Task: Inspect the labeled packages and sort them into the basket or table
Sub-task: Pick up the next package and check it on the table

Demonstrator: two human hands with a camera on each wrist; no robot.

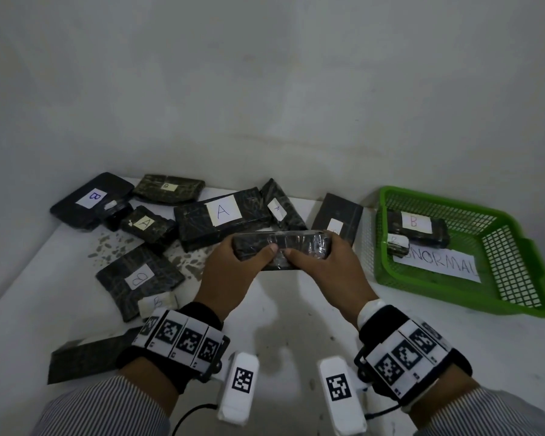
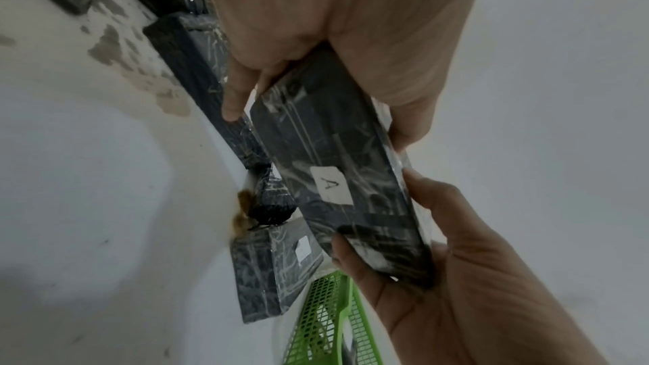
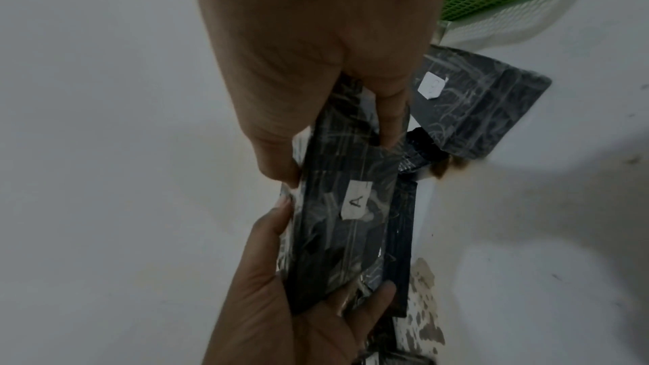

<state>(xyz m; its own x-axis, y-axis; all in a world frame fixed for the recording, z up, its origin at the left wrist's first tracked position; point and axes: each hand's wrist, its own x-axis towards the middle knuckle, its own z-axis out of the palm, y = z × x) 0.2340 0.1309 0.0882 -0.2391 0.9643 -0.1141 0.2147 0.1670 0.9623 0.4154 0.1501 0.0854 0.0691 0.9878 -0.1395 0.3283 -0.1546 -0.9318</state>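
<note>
Held above the table (image 1: 296, 325) near the basket (image 1: 516, 247): a wrapped packet (image 1: 282, 250) labelled A, gripped at its ends by left hand (image 1: 233, 272) and right hand (image 1: 331, 272), fingers curled.

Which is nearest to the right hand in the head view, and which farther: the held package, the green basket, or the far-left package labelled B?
1. Held package, gripped by the right hand.
2. Green basket, to its right.
3. Far-left package labelled B, at the table's back left.

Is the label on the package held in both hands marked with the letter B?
No, the left wrist view shows the held package carrying a white label marked A.
</note>
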